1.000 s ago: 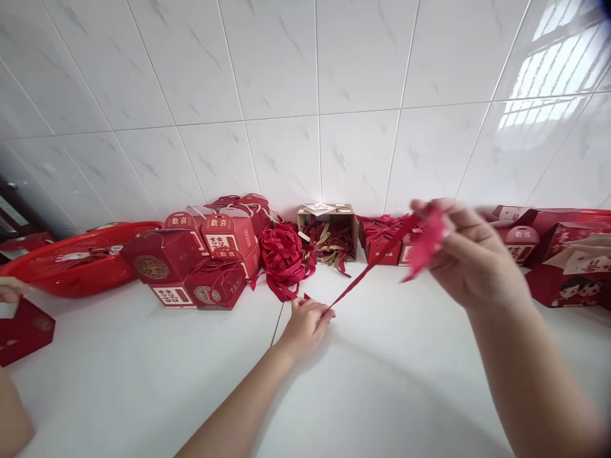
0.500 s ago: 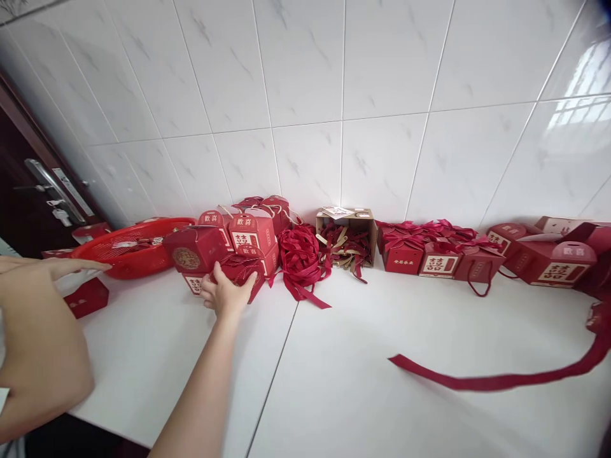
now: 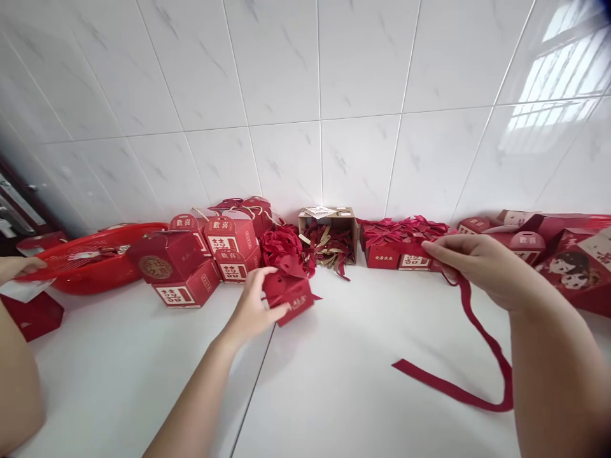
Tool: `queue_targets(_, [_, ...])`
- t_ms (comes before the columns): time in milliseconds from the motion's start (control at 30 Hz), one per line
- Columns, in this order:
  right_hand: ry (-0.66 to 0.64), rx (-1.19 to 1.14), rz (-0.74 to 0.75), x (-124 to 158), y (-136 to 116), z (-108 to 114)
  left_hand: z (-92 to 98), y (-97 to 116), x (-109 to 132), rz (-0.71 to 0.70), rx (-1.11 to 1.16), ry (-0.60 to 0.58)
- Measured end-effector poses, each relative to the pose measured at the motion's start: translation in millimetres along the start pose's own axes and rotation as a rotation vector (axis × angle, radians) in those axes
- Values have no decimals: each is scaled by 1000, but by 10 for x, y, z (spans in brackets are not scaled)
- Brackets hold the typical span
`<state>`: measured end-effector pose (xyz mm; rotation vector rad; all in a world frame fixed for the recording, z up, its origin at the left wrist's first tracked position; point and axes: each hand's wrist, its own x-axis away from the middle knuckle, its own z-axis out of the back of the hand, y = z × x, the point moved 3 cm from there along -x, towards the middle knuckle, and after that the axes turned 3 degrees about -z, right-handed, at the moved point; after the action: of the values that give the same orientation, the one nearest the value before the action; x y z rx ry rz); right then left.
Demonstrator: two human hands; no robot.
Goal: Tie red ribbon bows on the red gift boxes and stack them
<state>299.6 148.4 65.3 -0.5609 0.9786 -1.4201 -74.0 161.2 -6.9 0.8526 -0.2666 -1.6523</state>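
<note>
Lifted above the white table, a small red gift box (image 3: pixel 292 289) is gripped by my left hand (image 3: pixel 252 305), thumb on its near face and fingers behind. My right hand (image 3: pixel 470 261) pinches one end of a dark red ribbon (image 3: pixel 487 334). The ribbon hangs down and its far end lies on the table. Behind the held box sits a heap of red ribbon (image 3: pixel 282 245). Next to that heap, an open cardboard box (image 3: pixel 353 235) contains red and gold ribbon pieces.
Stacked red boxes (image 3: pixel 231 245) stand left of centre; bow-topped boxes (image 3: pixel 382 251) line the tiled wall on the right. Larger red boxes (image 3: pixel 580 267) are at far right. A co-worker's hand (image 3: pixel 19 268) is at the red plastic basket (image 3: pixel 100 277) on the left.
My left hand has taken the small red box off the stack and carried it right. My right hand has come into view holding the ribbon's end. The view has turned rightward.
</note>
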Motion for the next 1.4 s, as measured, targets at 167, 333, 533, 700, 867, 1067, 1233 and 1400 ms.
queue_targets(167, [-227,162,-73,0,-91,-170,-369,304,219,-283,238,-504])
queue_targets(333, [-398,249,5,13,-124,-301,-513,375,278,-331,368,-572])
queue_targets(533, [-535,266,71,134,-252,-339,-523,424,288,-286,339,-489])
queue_targets(700, [-644,248,67,204,-333,-407,-578,356,305,-149,411,-544])
queue_targets(867, [-673,274,82,187,-315,-603,-571,392,300,-165,473,-542])
queue_targets(1067, [-661,325,58,189,-317,-792,-566,391,291,-257,364,-467])
queue_targets(1233, [-672,341,46,208,-320,-838,-498,497,318,-422,228,-170])
queue_targets(1400, [-681,266,61,250,-376,-834,-498,689,427,-477,176,-156])
